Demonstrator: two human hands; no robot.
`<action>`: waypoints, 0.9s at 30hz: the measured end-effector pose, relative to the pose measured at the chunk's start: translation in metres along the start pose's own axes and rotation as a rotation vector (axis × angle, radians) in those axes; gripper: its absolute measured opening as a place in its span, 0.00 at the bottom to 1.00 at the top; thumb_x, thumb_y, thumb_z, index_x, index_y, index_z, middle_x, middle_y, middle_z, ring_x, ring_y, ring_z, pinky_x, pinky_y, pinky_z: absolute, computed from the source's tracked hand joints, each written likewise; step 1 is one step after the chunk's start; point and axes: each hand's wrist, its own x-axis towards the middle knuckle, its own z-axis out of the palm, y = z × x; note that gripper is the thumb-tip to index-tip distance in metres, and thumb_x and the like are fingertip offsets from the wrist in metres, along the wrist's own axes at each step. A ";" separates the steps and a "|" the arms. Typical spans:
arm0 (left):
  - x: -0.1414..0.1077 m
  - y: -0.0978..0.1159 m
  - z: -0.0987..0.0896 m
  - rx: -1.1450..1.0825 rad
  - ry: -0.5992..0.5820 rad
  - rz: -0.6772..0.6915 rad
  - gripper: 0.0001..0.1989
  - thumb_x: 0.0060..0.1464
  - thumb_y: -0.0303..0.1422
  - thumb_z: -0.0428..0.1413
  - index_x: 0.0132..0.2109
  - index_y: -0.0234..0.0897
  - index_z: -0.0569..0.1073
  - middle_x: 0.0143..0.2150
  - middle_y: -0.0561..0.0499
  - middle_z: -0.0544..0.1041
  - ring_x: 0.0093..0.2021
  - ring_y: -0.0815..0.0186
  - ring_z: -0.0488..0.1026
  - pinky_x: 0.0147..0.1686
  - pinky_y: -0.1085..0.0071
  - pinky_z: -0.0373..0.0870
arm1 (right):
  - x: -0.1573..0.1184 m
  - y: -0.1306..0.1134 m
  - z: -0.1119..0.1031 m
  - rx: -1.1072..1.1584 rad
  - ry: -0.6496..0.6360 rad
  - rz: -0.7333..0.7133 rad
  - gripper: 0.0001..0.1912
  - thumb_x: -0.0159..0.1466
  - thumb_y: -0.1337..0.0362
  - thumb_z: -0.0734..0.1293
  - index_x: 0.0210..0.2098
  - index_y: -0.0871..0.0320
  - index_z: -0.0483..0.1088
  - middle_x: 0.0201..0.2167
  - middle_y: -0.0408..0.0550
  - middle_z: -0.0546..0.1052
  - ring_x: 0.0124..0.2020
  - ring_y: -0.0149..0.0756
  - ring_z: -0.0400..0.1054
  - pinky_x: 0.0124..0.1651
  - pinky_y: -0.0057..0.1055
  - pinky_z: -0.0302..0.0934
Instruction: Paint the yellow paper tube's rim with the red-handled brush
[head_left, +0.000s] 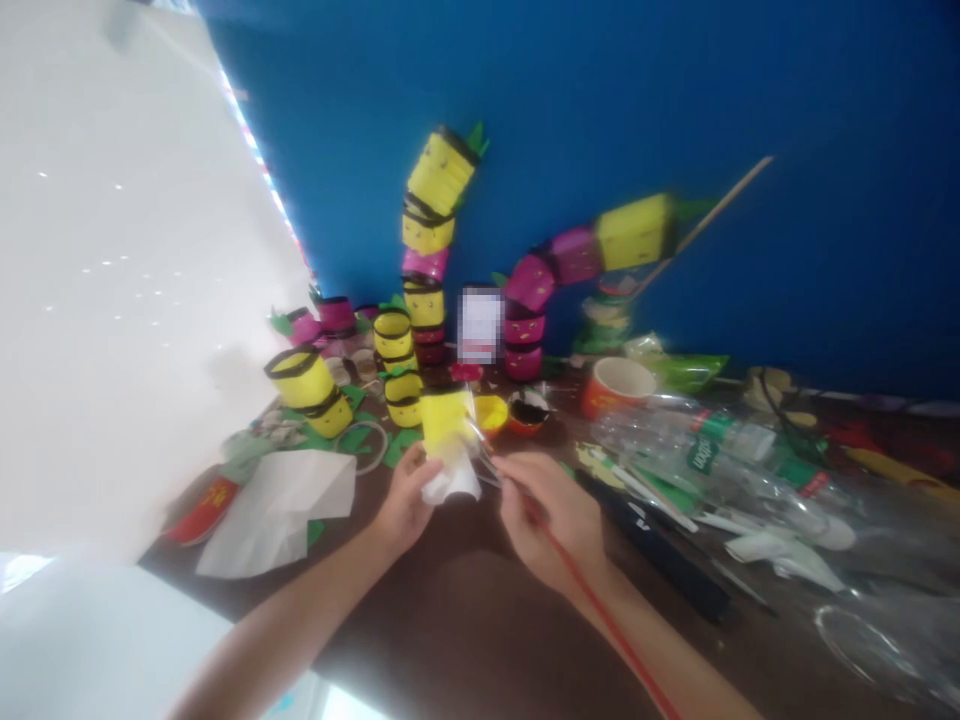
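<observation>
Near the middle of the view, my left hand is closed on the edge of a cup-like piece, yellow above and white below. My right hand grips a long red-handled paintbrush, its handle slanting down to the lower right. The brush's tip end is beside the yellow piece; blur hides whether they touch. Just behind are a small tub of yellow paint and a cup of black paint. A yellow cup with black bands stands to the left of the piece.
Stacked yellow and magenta cups lean on the blue wall. White paper and a tape ring lie left. An orange-and-white cup, clear plastic bottles and a black tool are on the right.
</observation>
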 end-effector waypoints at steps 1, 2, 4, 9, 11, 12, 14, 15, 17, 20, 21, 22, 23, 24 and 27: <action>0.000 0.000 0.000 0.000 0.001 -0.001 0.15 0.40 0.31 0.63 0.39 0.36 0.72 0.36 0.51 0.77 0.33 0.68 0.73 0.36 0.73 0.66 | 0.001 0.000 0.000 0.007 -0.015 -0.005 0.14 0.56 0.76 0.61 0.39 0.59 0.67 0.31 0.49 0.74 0.32 0.32 0.70 0.34 0.27 0.66; 0.000 0.000 0.000 0.000 0.005 -0.001 0.16 0.41 0.31 0.63 0.40 0.36 0.72 0.36 0.51 0.77 0.33 0.68 0.73 0.36 0.73 0.66 | 0.001 0.000 -0.001 0.014 -0.028 -0.016 0.13 0.56 0.76 0.61 0.38 0.59 0.67 0.29 0.48 0.74 0.30 0.31 0.70 0.33 0.27 0.66; 0.000 0.000 0.000 0.002 0.009 -0.001 0.16 0.41 0.31 0.63 0.40 0.36 0.72 0.36 0.51 0.77 0.34 0.68 0.73 0.36 0.72 0.66 | 0.000 0.000 -0.002 0.023 -0.038 -0.045 0.11 0.55 0.75 0.60 0.36 0.59 0.67 0.26 0.46 0.73 0.26 0.31 0.68 0.30 0.27 0.65; 0.000 -0.001 -0.001 0.006 0.011 -0.002 0.15 0.41 0.30 0.63 0.40 0.36 0.72 0.35 0.52 0.76 0.33 0.69 0.73 0.35 0.73 0.67 | -0.001 0.000 -0.001 -0.014 0.026 -0.024 0.13 0.56 0.76 0.61 0.39 0.58 0.68 0.31 0.50 0.75 0.32 0.32 0.70 0.34 0.28 0.66; 0.000 -0.001 -0.001 0.016 0.002 -0.003 0.16 0.41 0.30 0.63 0.40 0.36 0.72 0.35 0.52 0.76 0.32 0.69 0.73 0.34 0.73 0.67 | -0.001 0.000 0.001 -0.019 0.021 0.002 0.14 0.57 0.76 0.61 0.41 0.58 0.67 0.34 0.51 0.75 0.34 0.33 0.71 0.36 0.29 0.67; 0.000 -0.001 -0.001 0.019 -0.003 -0.001 0.16 0.41 0.31 0.63 0.40 0.36 0.72 0.34 0.52 0.76 0.32 0.68 0.73 0.35 0.73 0.67 | -0.001 0.000 0.002 -0.014 0.006 0.010 0.14 0.57 0.75 0.61 0.41 0.58 0.67 0.34 0.50 0.75 0.34 0.33 0.71 0.36 0.28 0.67; 0.000 -0.001 -0.002 0.022 -0.006 0.001 0.16 0.40 0.31 0.63 0.40 0.36 0.72 0.35 0.51 0.76 0.33 0.68 0.73 0.35 0.72 0.67 | -0.002 0.000 0.001 0.005 -0.025 0.015 0.12 0.57 0.75 0.60 0.39 0.58 0.68 0.31 0.48 0.75 0.30 0.31 0.70 0.33 0.27 0.66; 0.000 -0.001 -0.002 0.023 0.000 -0.001 0.16 0.40 0.31 0.63 0.40 0.36 0.72 0.35 0.51 0.76 0.33 0.68 0.73 0.36 0.72 0.66 | -0.003 0.000 0.000 0.016 -0.035 0.007 0.11 0.56 0.75 0.60 0.37 0.58 0.68 0.28 0.47 0.74 0.28 0.31 0.69 0.31 0.27 0.66; 0.001 -0.001 -0.003 0.019 0.014 -0.008 0.16 0.41 0.31 0.63 0.40 0.37 0.72 0.37 0.51 0.77 0.34 0.68 0.74 0.37 0.72 0.66 | -0.004 0.000 -0.004 0.027 -0.031 -0.022 0.10 0.55 0.74 0.60 0.34 0.58 0.68 0.24 0.45 0.73 0.24 0.30 0.68 0.28 0.26 0.64; 0.001 -0.002 -0.004 0.008 0.011 -0.009 0.15 0.41 0.31 0.63 0.40 0.37 0.72 0.37 0.51 0.77 0.34 0.68 0.74 0.37 0.72 0.66 | -0.002 -0.001 -0.005 0.020 0.009 -0.040 0.10 0.55 0.75 0.60 0.34 0.58 0.68 0.26 0.46 0.74 0.26 0.31 0.68 0.30 0.27 0.64; 0.001 -0.002 -0.004 0.004 0.008 -0.008 0.15 0.42 0.31 0.63 0.39 0.37 0.72 0.37 0.51 0.77 0.34 0.68 0.73 0.37 0.72 0.66 | -0.001 -0.001 -0.004 0.015 0.020 -0.031 0.11 0.55 0.75 0.60 0.36 0.58 0.68 0.27 0.48 0.74 0.28 0.31 0.69 0.31 0.27 0.65; 0.000 -0.002 -0.003 0.001 0.002 -0.006 0.14 0.42 0.30 0.63 0.39 0.37 0.72 0.37 0.51 0.77 0.34 0.68 0.73 0.37 0.72 0.66 | 0.000 -0.001 -0.003 0.008 0.026 -0.014 0.12 0.55 0.76 0.61 0.37 0.59 0.68 0.29 0.49 0.74 0.30 0.32 0.70 0.32 0.27 0.65; 0.000 -0.002 -0.003 -0.002 -0.001 -0.003 0.14 0.42 0.30 0.63 0.39 0.37 0.72 0.36 0.51 0.76 0.34 0.68 0.73 0.37 0.72 0.66 | 0.000 -0.001 -0.002 0.003 0.030 0.006 0.13 0.55 0.76 0.61 0.38 0.59 0.68 0.31 0.49 0.75 0.31 0.32 0.70 0.33 0.27 0.65; 0.000 -0.001 -0.002 -0.004 -0.006 -0.003 0.14 0.42 0.30 0.63 0.38 0.37 0.72 0.36 0.52 0.76 0.34 0.69 0.73 0.37 0.72 0.66 | 0.001 -0.001 -0.001 -0.001 0.031 0.024 0.13 0.55 0.76 0.61 0.39 0.59 0.68 0.32 0.50 0.74 0.32 0.32 0.71 0.34 0.27 0.66; -0.001 0.000 -0.001 0.002 -0.008 -0.005 0.14 0.41 0.30 0.63 0.38 0.36 0.72 0.35 0.51 0.76 0.33 0.69 0.73 0.36 0.72 0.66 | -0.001 0.000 -0.001 0.026 0.010 0.028 0.11 0.55 0.76 0.61 0.36 0.59 0.68 0.29 0.48 0.74 0.29 0.31 0.69 0.32 0.26 0.65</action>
